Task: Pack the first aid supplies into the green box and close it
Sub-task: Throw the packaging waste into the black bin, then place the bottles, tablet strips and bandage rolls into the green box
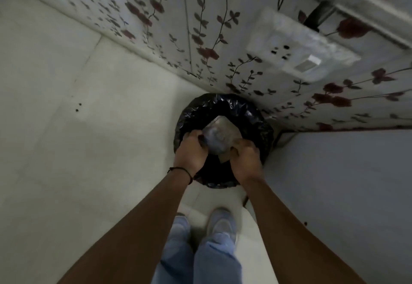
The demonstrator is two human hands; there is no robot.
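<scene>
Just crinkly wrapper [219, 135] over glossy bin liner [252, 114]

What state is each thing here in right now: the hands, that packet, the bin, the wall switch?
Left hand: gripping the packet's left edge.
Right hand: gripping its right edge.
Packet: blurred, held over the bin.
Bin: open, lined with a black bag.
Wall switch: position unclear.
</scene>
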